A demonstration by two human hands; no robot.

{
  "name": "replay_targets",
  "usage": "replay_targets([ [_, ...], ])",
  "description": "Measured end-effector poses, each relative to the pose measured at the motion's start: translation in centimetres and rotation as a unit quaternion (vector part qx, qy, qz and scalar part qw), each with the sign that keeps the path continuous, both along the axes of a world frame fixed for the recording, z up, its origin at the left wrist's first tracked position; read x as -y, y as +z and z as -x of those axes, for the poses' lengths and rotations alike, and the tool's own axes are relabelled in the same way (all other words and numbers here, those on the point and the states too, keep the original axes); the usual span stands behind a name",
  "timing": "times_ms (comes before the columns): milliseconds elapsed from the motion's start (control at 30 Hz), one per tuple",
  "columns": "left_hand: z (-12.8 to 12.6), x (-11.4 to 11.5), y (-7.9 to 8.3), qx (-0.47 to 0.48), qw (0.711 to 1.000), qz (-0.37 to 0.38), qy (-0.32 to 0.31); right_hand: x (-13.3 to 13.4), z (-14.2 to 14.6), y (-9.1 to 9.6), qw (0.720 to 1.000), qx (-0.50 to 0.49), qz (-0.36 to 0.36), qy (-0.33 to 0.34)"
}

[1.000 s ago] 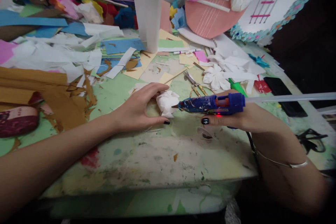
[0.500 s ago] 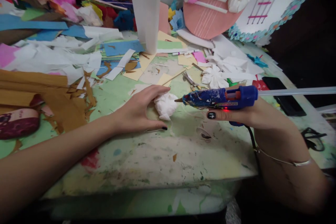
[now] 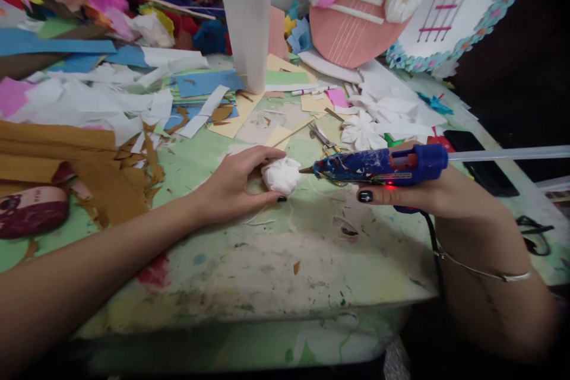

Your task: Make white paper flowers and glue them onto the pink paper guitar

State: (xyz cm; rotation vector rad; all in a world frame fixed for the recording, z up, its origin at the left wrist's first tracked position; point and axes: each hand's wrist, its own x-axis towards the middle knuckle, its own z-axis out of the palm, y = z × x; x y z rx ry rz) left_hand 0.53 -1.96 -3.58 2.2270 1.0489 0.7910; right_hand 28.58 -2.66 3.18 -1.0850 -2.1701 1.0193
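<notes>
My left hand [image 3: 243, 184] holds a white paper flower [image 3: 282, 176] low over the table, thumb at its near side and fingers at its far side. In my right hand [image 3: 414, 199] is a blue hot glue gun [image 3: 378, 166], gripped with the thumb along its side. Its metal nozzle points left and ends at the flower's right edge; whether it touches I cannot tell. A red light glows under the gun's body, and a long glue stick [image 3: 512, 154] sticks out of its back. My right fingers are mostly hidden behind the gun.
Scissors [image 3: 323, 135] and a flat white paper flower [image 3: 361, 130] lie beyond the gun. A white tube [image 3: 257, 35] stands at the back. Brown crepe paper [image 3: 57, 142] and paper scraps cover the left. A phone [image 3: 481, 160] lies right, and a pink guitar-shaped decoration [image 3: 356, 29] leans behind.
My left thumb has closed in on the flower, which looks turned a little. The glue gun has shifted slightly to the right.
</notes>
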Motion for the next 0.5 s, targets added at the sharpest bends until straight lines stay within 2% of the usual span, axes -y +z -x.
replay_targets([
  [100, -0.08, -0.07, -0.14, 0.020, 0.999, 0.025, 0.005, 0.03, 0.06, 0.54, 0.998, -0.023, 0.056, 0.012],
  [167, -0.14, -0.11, -0.21, 0.033, 0.999, 0.043, 0.008, 0.02, 0.00, 0.67, 0.997, -0.028, 0.070, 0.010],
  [367, -0.30, -0.09, -0.19, 0.058, 0.995, 0.080, 0.016, -0.23, -0.67, 0.01, 0.998, -0.032, 0.026, 0.038],
  [500, -0.33, -0.08, -0.21, 0.064, 0.994, 0.087, 0.020, -0.25, -0.66, 0.29, 0.998, -0.041, 0.008, 0.040],
])
